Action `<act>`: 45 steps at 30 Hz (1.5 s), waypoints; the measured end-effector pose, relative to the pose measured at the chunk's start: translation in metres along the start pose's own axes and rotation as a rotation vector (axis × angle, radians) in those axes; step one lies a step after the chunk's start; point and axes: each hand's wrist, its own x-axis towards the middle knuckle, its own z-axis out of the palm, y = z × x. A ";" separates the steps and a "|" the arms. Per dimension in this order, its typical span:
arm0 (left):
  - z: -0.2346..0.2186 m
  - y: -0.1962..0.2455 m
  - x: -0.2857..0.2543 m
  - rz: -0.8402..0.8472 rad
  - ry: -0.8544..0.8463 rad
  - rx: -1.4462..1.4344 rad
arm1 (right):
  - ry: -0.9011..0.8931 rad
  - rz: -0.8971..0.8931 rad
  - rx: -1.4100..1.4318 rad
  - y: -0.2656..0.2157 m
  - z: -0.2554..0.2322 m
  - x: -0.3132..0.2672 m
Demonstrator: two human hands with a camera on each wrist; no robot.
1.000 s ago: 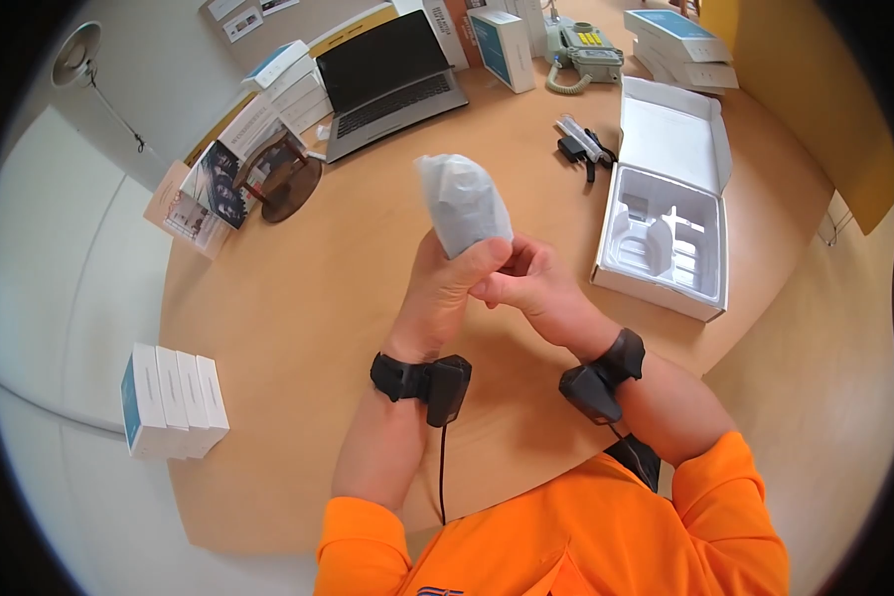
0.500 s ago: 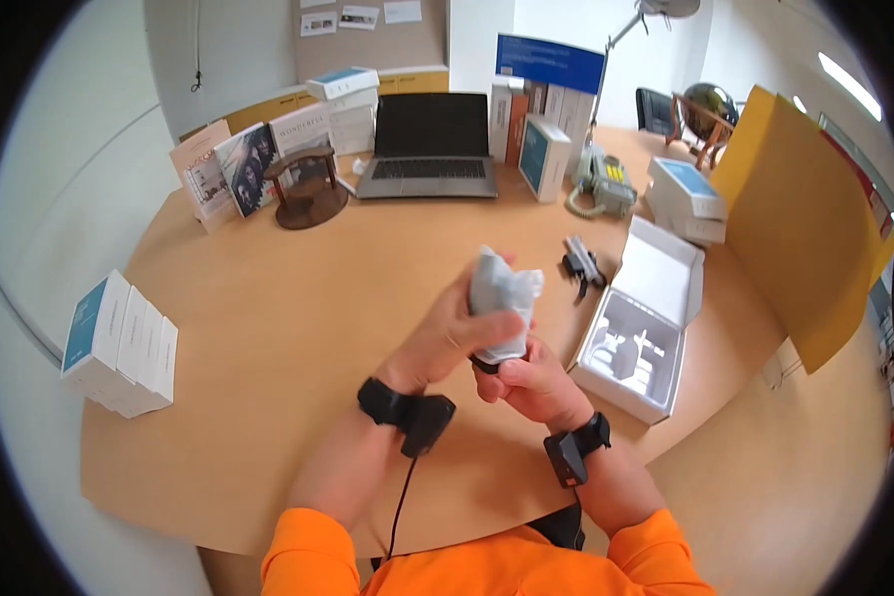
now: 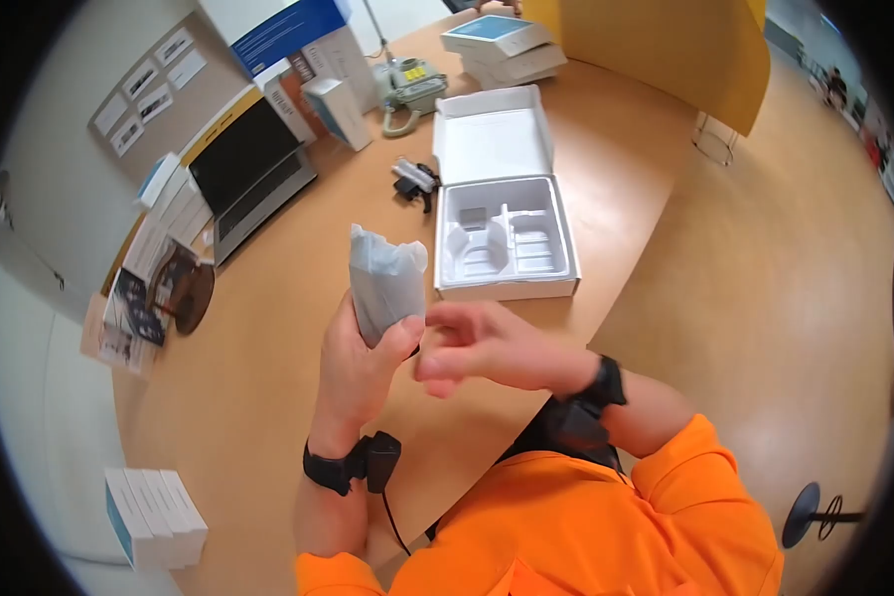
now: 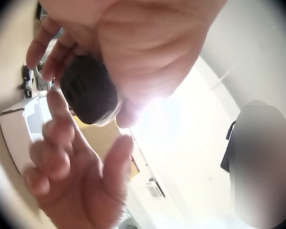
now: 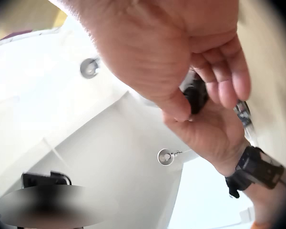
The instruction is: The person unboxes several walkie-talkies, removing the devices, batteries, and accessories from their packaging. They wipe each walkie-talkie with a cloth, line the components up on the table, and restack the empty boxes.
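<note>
An object in whitish translucent wrapping (image 3: 387,288) stands upright in my left hand (image 3: 351,375), its thumb across the lower part. The object's dark, rounded bottom end (image 4: 88,90) sticks out of the wrapping in the left wrist view, beside the left palm (image 4: 148,52). My right hand (image 3: 502,348) is just right of that end, fingers loosely bent and nothing held; the left wrist view shows its palm (image 4: 83,186) apart from the object. In the right wrist view, the right hand (image 5: 167,52) partly covers the dark end (image 5: 196,95).
Beyond the hands lies an opened white box (image 3: 512,289) with a moulded inner tray. Left of it are a black adapter and cable (image 3: 414,186). Farther back stand a laptop (image 3: 258,204), a telephone (image 3: 412,84) and stacked boxes (image 3: 502,50). More white boxes (image 3: 159,517) stand at lower left.
The right hand has come off the wrapped object's lower end and moved slightly right. The left hand still grips the object. The head view has turned, shifting the laptop left.
</note>
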 end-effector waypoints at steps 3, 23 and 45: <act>0.020 0.006 0.015 -0.099 -0.088 0.170 | 0.258 -0.093 -0.242 -0.034 -0.038 -0.045; 0.096 -0.036 0.070 0.435 -0.174 0.571 | 0.198 -0.028 -0.941 -0.099 -0.156 0.002; 0.093 -0.071 0.076 0.668 -0.108 0.528 | 0.241 -0.269 -1.569 -0.059 -0.158 0.012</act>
